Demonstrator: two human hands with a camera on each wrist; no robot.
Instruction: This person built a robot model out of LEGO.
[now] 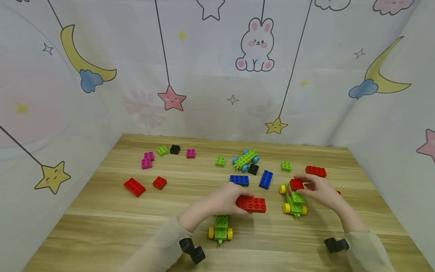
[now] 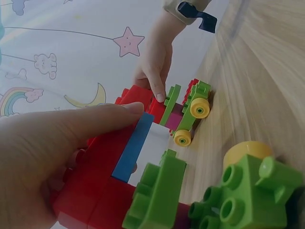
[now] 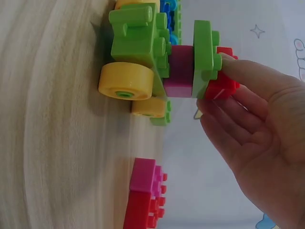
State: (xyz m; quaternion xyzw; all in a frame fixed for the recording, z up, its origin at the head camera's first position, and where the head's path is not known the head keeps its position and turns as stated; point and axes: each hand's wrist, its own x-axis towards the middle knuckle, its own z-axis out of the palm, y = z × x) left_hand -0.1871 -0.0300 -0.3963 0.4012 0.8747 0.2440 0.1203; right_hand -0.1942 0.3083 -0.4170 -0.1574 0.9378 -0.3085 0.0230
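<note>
In the head view my left hand (image 1: 224, 200) grips a long red brick (image 1: 256, 205) above a green toy car (image 1: 221, 226) with yellow wheels. Seen from the left wrist, a blue brick (image 2: 134, 148) shows against the underside of the red bricks (image 2: 102, 191), beside a green brick (image 2: 157, 193). My right hand (image 1: 321, 192) pinches a small red brick (image 1: 296, 184) on top of a second green car (image 1: 295, 207). The right wrist view shows that red brick against a green brick (image 3: 203, 59), with a magenta brick (image 3: 180, 71) between it and the chassis. The left hand covers part of its car.
Blue bricks (image 1: 239, 180), a black brick (image 1: 253, 169) and a blue-wheeled green chassis (image 1: 245, 160) lie beyond the hands. Red bricks (image 1: 134, 187) and magenta bricks (image 1: 147, 163) are at the left. Another red brick (image 1: 315, 171) sits at the back right. A printed curtain (image 1: 210, 75) borders the table.
</note>
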